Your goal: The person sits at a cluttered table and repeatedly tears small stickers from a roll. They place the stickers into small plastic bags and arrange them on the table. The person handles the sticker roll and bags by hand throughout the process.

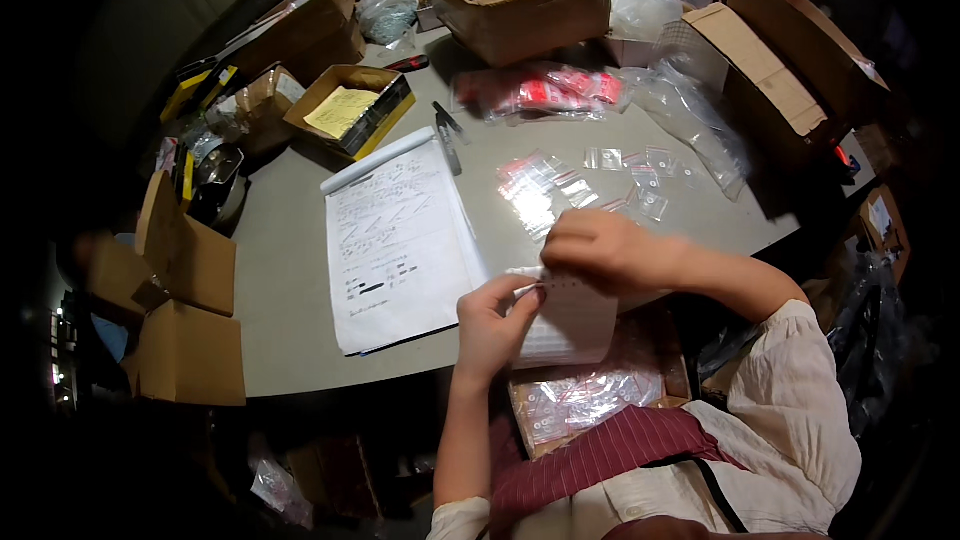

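My left hand (497,318) pinches the upper left corner of a white sheet (568,325) with faint rows of marks, which hangs past the table's near edge. My right hand (605,252) is closed with its fingertips at the sheet's top edge; whatever they grip is hidden. Just beyond lie overlapping small clear zip bags (530,195). To their right several little bags (648,178) are spread out, each showing a small pale round piece. Under the sheet, by my lap, an open cardboard box (680,365) contains many similar clear bags (590,400).
A handwritten notepad (400,240) lies left of my hands, pens (448,125) above it. A small box with yellow paper (350,112), red-printed plastic packs (540,90) and a large carton (515,5) stand farther back. Cartons (190,350) flank the table's left edge.
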### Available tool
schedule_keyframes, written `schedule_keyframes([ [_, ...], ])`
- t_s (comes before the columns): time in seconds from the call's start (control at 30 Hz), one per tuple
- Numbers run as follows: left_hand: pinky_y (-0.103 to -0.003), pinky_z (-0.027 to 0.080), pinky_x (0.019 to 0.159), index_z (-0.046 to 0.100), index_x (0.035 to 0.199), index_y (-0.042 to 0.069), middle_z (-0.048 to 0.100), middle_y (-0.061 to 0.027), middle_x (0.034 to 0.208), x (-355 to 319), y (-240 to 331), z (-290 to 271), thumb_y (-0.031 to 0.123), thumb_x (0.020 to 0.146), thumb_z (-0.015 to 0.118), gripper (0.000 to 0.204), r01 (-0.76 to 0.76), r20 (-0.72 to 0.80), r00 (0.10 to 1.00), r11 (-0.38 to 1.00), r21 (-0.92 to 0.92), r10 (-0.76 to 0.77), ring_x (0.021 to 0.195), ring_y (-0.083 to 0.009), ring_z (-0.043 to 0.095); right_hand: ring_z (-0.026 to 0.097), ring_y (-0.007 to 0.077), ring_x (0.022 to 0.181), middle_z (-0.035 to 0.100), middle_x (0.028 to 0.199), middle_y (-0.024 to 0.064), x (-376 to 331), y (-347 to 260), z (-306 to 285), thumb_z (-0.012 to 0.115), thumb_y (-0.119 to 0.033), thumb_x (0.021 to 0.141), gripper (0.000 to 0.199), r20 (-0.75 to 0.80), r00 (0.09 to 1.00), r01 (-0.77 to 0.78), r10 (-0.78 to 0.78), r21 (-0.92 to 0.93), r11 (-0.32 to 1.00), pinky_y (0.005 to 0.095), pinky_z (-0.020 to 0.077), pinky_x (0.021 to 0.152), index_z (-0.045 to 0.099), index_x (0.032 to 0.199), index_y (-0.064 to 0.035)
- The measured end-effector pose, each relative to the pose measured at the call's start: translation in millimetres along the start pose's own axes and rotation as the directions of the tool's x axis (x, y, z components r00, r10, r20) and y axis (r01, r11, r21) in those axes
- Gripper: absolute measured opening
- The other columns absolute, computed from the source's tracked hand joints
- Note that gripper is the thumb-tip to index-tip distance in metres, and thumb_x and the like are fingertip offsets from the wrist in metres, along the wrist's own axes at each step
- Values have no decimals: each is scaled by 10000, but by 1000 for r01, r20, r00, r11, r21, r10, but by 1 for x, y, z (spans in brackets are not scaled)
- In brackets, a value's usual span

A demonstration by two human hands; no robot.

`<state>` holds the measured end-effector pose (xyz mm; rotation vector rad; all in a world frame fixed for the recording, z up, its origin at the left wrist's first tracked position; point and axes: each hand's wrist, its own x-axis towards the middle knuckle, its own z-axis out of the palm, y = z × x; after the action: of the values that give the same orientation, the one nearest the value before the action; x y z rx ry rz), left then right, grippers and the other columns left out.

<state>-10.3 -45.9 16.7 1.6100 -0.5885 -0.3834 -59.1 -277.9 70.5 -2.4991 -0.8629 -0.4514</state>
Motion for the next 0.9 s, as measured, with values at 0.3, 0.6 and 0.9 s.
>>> schedule_keyframes([
  [0.3,-251,526,734,744,997,-59,746,-63,888,0,5,2,70,886,743,169,25,-16,1000,999,46,-25,806,-111,659,674,311,787,708,875,199,-40,74,-67,713,-220,830,315,438,697,-660,568,81,747,413,526,743,696,1002,42],
  [0.6,-241,480,638,768,1007,-17,731,-46,823,-1,0,2,88,888,767,159,2,-40,999,1000,1,-2,687,-64,587,653,439,856,674,881,239,-31,63,-54,700,-163,828,265,310,645,-584,699,-390,712,494,501,752,622,963,51],
  [0.9,-266,465,632,747,993,-6,706,-60,847,1,6,-1,86,886,767,142,-98,56,994,993,69,94,671,-100,564,637,425,897,663,921,223,17,102,-27,659,-74,823,233,294,841,-444,454,-103,890,494,493,781,565,1008,31],
])
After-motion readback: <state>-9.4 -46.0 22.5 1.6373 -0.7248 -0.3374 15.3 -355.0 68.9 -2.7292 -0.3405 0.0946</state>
